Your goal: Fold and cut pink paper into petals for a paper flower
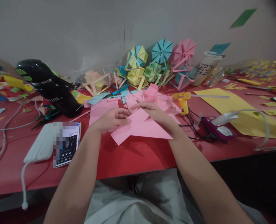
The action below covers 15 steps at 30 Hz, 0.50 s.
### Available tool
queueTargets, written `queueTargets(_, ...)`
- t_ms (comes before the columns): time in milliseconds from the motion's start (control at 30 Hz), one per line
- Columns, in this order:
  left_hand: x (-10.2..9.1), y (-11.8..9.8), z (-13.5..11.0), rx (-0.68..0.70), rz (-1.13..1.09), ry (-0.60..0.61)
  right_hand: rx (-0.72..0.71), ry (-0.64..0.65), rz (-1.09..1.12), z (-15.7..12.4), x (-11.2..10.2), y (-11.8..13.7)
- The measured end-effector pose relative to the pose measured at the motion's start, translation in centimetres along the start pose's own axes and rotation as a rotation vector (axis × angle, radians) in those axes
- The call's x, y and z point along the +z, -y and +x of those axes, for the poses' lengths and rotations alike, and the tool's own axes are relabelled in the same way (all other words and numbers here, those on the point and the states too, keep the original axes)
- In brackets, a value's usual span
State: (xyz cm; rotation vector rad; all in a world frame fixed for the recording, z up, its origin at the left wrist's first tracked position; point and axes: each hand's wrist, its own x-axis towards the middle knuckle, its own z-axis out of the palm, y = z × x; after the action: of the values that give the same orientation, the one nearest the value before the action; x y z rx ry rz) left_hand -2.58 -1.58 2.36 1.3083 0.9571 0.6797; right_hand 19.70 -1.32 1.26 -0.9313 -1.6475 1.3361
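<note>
A folded sheet of pink paper is held a little above the red table, with one corner pointing down toward me and another reaching right. My left hand pinches its left side, the fingers curled at the edge. My right hand is at the upper right edge, fingers bent over toward the left hand, its thumb and palm partly hidden by the paper. Behind both hands lies a heap of pink paper pieces, and a flat pink sheet rests by the left hand.
A black bottle, a phone and a white power bank are on the left. Rightward are a yellow glue gun, a purple device with cords and a yellow sheet. Folded paper lanterns stand along the wall.
</note>
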Motion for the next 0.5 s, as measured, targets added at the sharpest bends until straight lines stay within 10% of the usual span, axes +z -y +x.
queueTargets(300,-1.1,0.9,1.4,0.237,-0.212,-0.492,0.102,-0.270,0.557,1.5,-0.8,0.1)
queueTargets(500,0.3,0.6,1.1,0.093,-0.164,-0.359,0.045,-0.242,0.423,1.3,0.6,-1.4)
